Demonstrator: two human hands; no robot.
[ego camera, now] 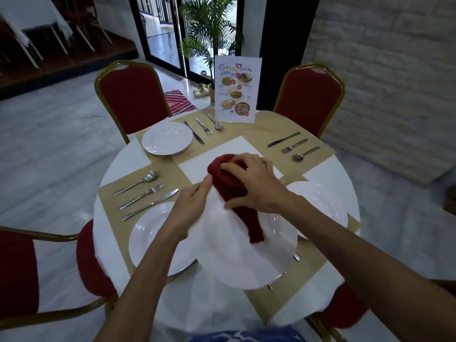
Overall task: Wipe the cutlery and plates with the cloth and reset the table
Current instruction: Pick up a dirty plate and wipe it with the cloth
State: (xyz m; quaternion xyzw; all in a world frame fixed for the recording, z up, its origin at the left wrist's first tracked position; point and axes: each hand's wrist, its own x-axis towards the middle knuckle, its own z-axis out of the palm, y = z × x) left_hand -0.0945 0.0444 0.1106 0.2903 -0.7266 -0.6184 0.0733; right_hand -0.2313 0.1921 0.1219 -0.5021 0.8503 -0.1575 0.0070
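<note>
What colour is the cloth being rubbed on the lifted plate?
Dark red. The cloth shows clearly in the head view, under the right hand.

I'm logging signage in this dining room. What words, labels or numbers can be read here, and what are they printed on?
"MENU": large coloured letters heading the upright white laminated menu card standing at the far edge of the round table.
Thai script below the heading on that card: blurred, not readable.
Dish captions and small red price tags on the card: too small to read.
White plates, steel cutlery, red cloth: no text visible.
</note>
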